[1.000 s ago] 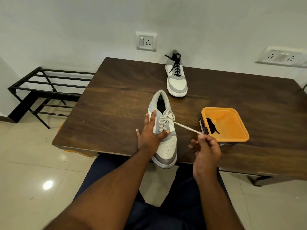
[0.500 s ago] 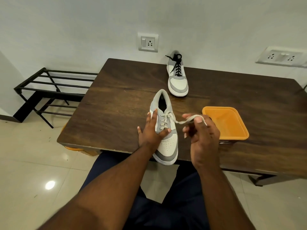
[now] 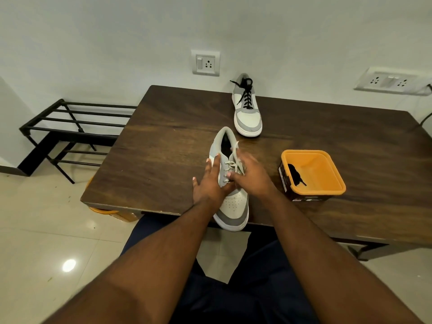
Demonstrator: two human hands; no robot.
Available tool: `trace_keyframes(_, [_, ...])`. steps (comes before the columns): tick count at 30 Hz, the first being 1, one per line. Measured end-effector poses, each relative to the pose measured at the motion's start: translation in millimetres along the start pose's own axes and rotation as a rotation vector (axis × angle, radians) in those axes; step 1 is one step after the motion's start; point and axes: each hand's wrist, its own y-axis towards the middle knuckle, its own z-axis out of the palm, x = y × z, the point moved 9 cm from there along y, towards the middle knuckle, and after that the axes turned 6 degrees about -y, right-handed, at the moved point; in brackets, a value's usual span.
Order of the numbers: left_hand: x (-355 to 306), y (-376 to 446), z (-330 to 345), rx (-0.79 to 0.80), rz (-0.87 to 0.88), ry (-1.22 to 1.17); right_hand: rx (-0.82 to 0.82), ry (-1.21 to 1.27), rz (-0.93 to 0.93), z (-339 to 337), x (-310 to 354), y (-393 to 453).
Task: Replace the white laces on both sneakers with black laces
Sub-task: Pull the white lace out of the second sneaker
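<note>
- Left hand (image 3: pixel 211 183) is lying flat against the near sneaker's (image 3: pixel 230 178) left side, fingers spread and straight, thumb across the vamp, probably pinning it so it isn't sliding while the lace gets tugged.
- That sneaker is sitting at the desk's (image 3: pixel 163 148) near edge, toe poking over it toward the person, handy for both hands.
- White lace (image 3: pixel 235 163) is still running through its eyelets, 1 loose end sticking up by the collar.
- Right hand (image 3: pixel 252 178) is working over the lacing, fingertips apparently pinching the lace; it's blurry, so I'm guessing.
- Far sneaker (image 3: pixel 247 113) is resting at the back edge, already wearing black laces, so 1 shoe looks done.
- Orange tub (image 3: pixel 313 174) toward the near-right is holding the spare black lace (image 3: pixel 295 175), waiting within reach.
</note>
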Motion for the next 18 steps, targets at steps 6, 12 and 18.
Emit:
trace_keyframes(6, [0.4, 3.3, -1.7, 0.037, -0.029, 0.036, 0.300, 0.033, 0.162, 24.0, -6.2, -21.6])
trace_keyframes(12, [-6.1, 5.8, -7.9, 0.152, -0.018, 0.130, 0.080, 0.050, 0.318, -7.1, -24.0, -40.3])
trace_keyframes(18, [-23.8, 8.3, -29.1, 0.243, 0.093, 0.130, -0.026, -0.081, 0.016, -14.8, 1.2, 0.7])
